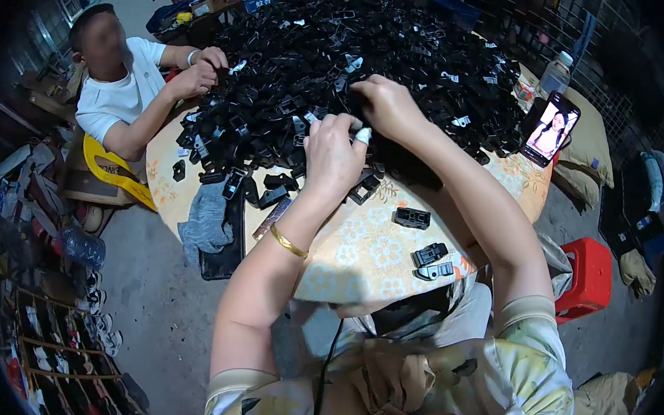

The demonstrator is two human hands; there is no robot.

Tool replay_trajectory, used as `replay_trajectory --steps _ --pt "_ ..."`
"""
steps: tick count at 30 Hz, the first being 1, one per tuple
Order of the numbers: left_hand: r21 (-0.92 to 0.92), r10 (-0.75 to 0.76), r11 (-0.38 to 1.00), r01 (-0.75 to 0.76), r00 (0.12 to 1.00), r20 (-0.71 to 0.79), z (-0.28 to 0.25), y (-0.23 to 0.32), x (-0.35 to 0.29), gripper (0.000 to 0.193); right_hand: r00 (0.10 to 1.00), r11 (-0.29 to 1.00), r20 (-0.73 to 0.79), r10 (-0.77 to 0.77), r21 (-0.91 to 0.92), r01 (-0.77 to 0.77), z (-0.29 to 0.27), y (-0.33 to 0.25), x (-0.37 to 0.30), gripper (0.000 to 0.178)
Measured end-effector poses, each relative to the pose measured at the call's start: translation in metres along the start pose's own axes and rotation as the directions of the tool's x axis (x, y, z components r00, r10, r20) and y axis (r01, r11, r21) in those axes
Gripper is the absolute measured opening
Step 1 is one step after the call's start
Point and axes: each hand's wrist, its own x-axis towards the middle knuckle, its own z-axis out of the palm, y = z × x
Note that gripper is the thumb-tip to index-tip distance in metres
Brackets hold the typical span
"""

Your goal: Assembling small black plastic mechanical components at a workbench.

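My left hand (333,154), frame center, fingers bent, at near edge of heap of small black plastic parts (381,36), upper center. My right hand (389,109), upper right of left, fingers curled. Can't tell if either pinches anything.

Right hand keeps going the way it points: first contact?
Probably the heap of black plastic parts, just ahead of the right hand; depth is unclear, so it may already touch them.
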Motion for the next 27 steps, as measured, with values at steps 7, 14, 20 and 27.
replay_trajectory --steps 7,14,20,27 --pt "-0.455 -0.204 0.879 0.146 0.975 -0.082 -0.002 0.0 0.008 0.035 0.961 0.864 0.104 0.257 0.42 -0.276 -0.038 0.009 -0.024 0.041" --pt "-0.871 -0.073 0.412 0.267 0.963 0.26 0.0 0.004 0.008 0.042 0.837 0.044 0.434 0.333 0.88 -0.474 -0.053 -0.015 -0.053 0.041" --pt "-0.851 0.037 0.499 0.165 0.977 0.211 -0.001 0.006 0.007 0.036 0.856 0.054 0.432 0.285 0.884 -0.464 -0.05 -0.018 -0.062 0.039" --pt "-0.753 -0.019 0.621 0.217 0.965 0.262 0.0 0.002 0.008 0.029 0.953 0.612 0.126 0.276 0.742 -0.275 -0.057 -0.012 -0.067 0.037"
